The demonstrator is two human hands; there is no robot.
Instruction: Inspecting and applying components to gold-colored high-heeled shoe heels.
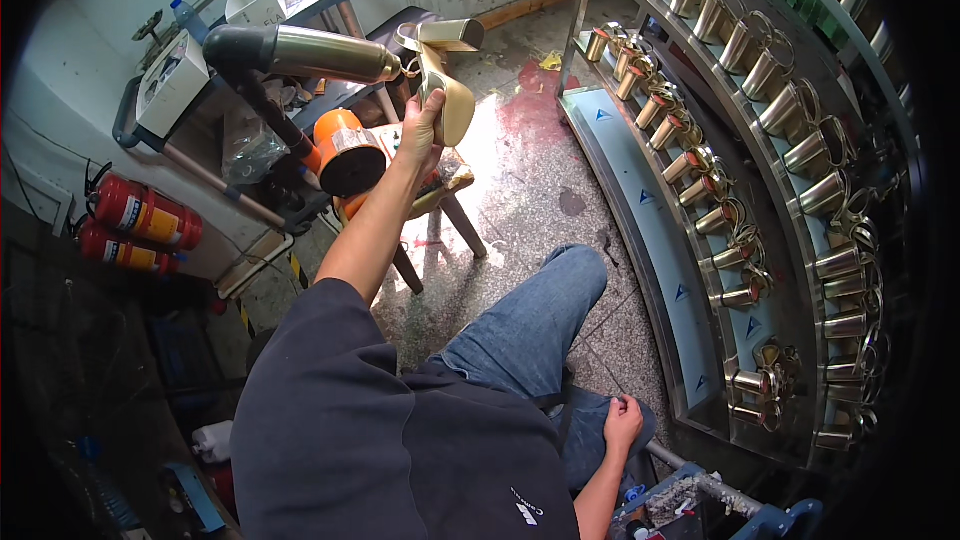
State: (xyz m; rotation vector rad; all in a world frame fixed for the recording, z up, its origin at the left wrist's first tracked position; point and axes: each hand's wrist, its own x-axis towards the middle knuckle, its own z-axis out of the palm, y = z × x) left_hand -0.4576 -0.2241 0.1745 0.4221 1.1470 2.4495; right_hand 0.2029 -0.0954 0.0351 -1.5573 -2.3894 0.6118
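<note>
My left hand [423,123], arm stretched forward, is closed around a gold-coloured metal fitting [456,112]. It has a smooth rounded end beside my fingers, and a curved part beyond them meets a short cylinder [452,35] with a dark end. What my palm covers is hidden. Close to the fitting is the tip of a shiny metal tube [335,55] on a black elbow; whether they touch I cannot tell. My right hand [623,424] rests by my knee with its fingers curled together. Anything inside them is too small to make out.
An orange, black-faced round device [350,153] sits on a stool [460,225] below my left arm. Behind it stands a cart [190,162] with white boxes [172,85]. Red fire extinguishers [148,215] are at left. Metal racks [668,270] with rows of similar gold-coloured fittings [722,215] curve along the right.
</note>
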